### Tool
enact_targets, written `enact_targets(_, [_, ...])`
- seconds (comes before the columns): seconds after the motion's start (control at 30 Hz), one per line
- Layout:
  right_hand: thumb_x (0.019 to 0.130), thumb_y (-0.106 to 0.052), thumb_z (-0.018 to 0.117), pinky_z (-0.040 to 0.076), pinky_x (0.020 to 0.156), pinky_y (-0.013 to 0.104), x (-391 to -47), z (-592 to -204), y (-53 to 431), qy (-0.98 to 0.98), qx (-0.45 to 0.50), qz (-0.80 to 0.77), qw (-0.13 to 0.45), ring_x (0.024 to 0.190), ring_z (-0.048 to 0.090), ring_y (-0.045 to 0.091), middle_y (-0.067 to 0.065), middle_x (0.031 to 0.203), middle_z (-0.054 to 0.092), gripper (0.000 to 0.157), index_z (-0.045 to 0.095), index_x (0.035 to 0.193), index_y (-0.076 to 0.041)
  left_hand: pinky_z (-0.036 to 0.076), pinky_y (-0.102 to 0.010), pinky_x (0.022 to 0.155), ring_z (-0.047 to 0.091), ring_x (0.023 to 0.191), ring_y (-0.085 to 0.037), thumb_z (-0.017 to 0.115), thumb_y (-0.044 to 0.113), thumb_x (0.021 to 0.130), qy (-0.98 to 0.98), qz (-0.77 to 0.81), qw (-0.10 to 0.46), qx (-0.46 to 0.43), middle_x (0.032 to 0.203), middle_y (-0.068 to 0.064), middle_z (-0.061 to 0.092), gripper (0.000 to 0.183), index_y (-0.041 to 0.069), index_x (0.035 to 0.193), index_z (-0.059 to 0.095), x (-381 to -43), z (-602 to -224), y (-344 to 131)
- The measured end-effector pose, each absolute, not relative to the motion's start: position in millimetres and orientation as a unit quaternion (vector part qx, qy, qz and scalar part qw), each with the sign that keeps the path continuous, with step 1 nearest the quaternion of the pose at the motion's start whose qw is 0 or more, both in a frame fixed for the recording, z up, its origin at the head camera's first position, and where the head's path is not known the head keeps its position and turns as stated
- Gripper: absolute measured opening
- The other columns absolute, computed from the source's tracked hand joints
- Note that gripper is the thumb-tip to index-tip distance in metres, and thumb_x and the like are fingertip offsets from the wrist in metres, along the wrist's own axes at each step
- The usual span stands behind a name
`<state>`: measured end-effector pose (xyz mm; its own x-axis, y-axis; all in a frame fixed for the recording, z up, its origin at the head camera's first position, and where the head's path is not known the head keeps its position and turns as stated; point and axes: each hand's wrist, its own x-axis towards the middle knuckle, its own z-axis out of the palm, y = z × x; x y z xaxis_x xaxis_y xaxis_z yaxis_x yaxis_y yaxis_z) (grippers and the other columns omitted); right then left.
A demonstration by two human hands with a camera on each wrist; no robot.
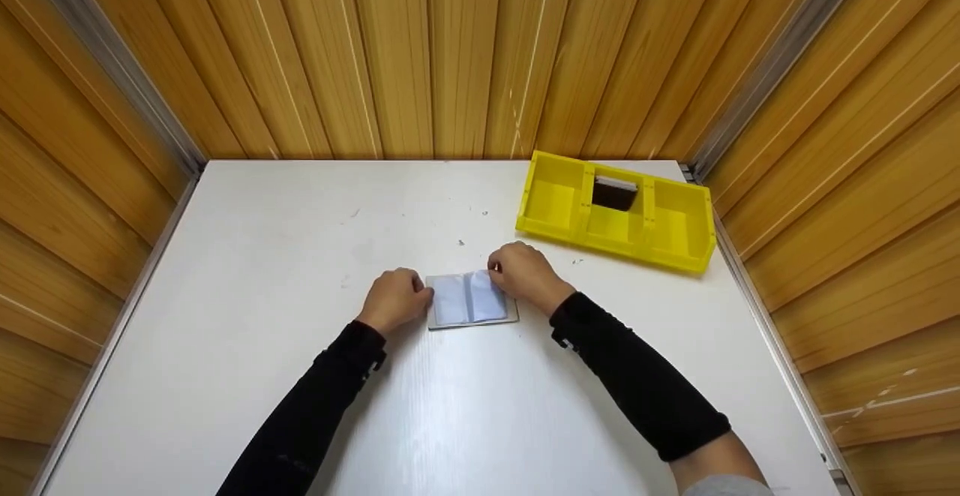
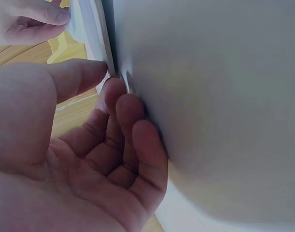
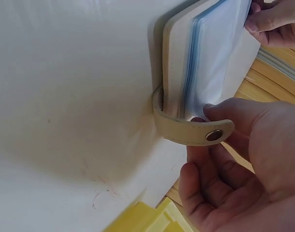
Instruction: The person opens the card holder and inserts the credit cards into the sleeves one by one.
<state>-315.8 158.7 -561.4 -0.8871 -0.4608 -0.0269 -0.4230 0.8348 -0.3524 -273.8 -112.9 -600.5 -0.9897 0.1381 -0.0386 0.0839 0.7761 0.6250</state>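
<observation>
A card holder (image 1: 512,314) lies spread open on the white table, its clear bluish plastic sleeves (image 1: 450,299) facing up. At its left edge is my left hand (image 1: 395,301); in the left wrist view, thumb and forefinger pinch the cover's rim. My right hand (image 1: 523,271) is at the upper right corner, where thumb and forefinger pinch the edge of the sleeves. Beside those fingers, the right wrist view shows a beige strap (image 3: 186,130) with a metal snap, standing out from the cover. The forefinger's tip is partly hidden behind the strap.
At the back right of the table (image 1: 262,256) stands a yellow bin (image 1: 611,238) with three compartments. A dark, flat block-like item (image 1: 615,194) leans in its middle compartment. Wood-patterned walls (image 1: 390,53) enclose the back and both sides.
</observation>
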Motion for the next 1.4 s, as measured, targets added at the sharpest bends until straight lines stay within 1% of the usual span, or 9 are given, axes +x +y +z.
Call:
enact_targets(0.3, [0.101,-0.016,0.072,0.058,0.091,0.049,-316,-562,159,0.955,-0.242,-0.164,0.043,0.097,0.07,0.031,0.012,0.098,0.075,0.014,0.082,0.099,-0.006,0.045,-0.032,0.067,0.059,0.071,-0.02,0.073,0.022,0.1,0.944,0.324,0.062,0.032,0.074,-0.002,0.065,0.027,0.011,0.076,0.068,-266,-584,-108])
enact_targets(0.47, [0.1,-0.014,0.073,0.058,0.087,0.049,-316,-561,159,0.954,-0.252,-0.158,0.031,0.092,0.068,0.03,0.011,0.093,0.073,0.014,0.083,0.094,-0.007,0.046,-0.035,0.067,0.059,0.07,-0.022,0.073,0.023,0.099,0.94,0.333,0.06,0.036,0.073,-0.003,0.065,0.027,0.01,0.075,0.069,-264,-582,-109])
enact_targets(0.53, [0.1,-0.013,0.072,0.058,0.086,0.049,-316,-561,159,0.954,-0.258,-0.152,0.025,0.091,0.069,0.03,0.011,0.092,0.073,0.014,0.083,0.093,-0.007,0.047,-0.035,0.067,0.059,0.071,-0.02,0.072,0.03,0.099,0.937,0.342,0.042,0.059,0.074,-0.002,0.066,0.03,0.011,0.076,0.069,-274,-605,-117])
enact_targets(0.63, [0.101,-0.013,0.072,0.058,0.087,0.049,-315,-559,159,0.952,-0.264,-0.151,0.021,0.092,0.07,0.03,0.011,0.093,0.074,0.014,0.083,0.094,-0.007,0.048,-0.036,0.067,0.06,0.07,-0.02,0.072,0.03,0.099,0.936,0.345,0.038,0.065,0.074,-0.002,0.067,0.03,0.011,0.076,0.07,-275,-607,-119])
enact_targets(0.7, [0.101,-0.016,0.073,0.058,0.089,0.05,-315,-558,158,0.951,-0.263,-0.16,0.026,0.094,0.07,0.03,0.011,0.095,0.075,0.014,0.083,0.096,-0.007,0.047,-0.035,0.065,0.06,0.069,-0.02,0.071,0.03,0.101,0.934,0.347,0.039,0.068,0.073,-0.002,0.066,0.031,0.011,0.076,0.07,-275,-608,-120])
enact_targets(0.77, [0.102,-0.018,0.072,0.058,0.09,0.049,-314,-557,157,0.949,-0.259,-0.174,0.037,0.096,0.07,0.03,0.011,0.097,0.076,0.015,0.082,0.098,-0.007,0.046,-0.035,0.063,0.059,0.066,-0.021,0.07,0.023,0.101,0.936,0.343,0.06,0.048,0.071,-0.003,0.065,0.029,0.01,0.075,0.069,-266,-586,-113])
enact_targets(0.9, [0.103,-0.02,0.071,0.058,0.087,0.045,-315,-558,157,0.945,-0.247,-0.204,0.066,0.09,0.068,0.026,0.01,0.095,0.078,0.017,0.081,0.101,-0.007,0.043,-0.03,0.06,0.058,0.061,-0.016,0.067,0.025,0.106,0.935,0.344,0.074,0.036,0.066,0.0,0.064,0.034,0.011,0.076,0.069,-267,-587,-113])
enact_targets(1.13, [0.103,-0.019,0.071,0.058,0.085,0.039,-319,-557,157,0.936,-0.239,-0.239,0.1,0.087,0.067,0.021,0.011,0.096,0.08,0.02,0.084,0.106,-0.004,0.042,-0.029,0.057,0.057,0.056,-0.015,0.065,0.026,0.109,0.936,0.347,0.063,0.025,0.063,-0.001,0.065,0.036,0.01,0.077,0.07,-267,-584,-113])
enact_targets(1.4, [0.104,-0.022,0.068,0.057,0.084,0.035,-319,-553,155,0.932,-0.22,-0.27,0.099,0.086,0.066,0.017,0.01,0.099,0.081,0.024,0.084,0.106,-0.004,0.043,-0.03,0.059,0.06,0.054,-0.015,0.064,0.026,0.108,0.931,0.357,0.067,0.027,0.061,-0.001,0.068,0.034,0.01,0.08,0.071,-266,-582,-114])
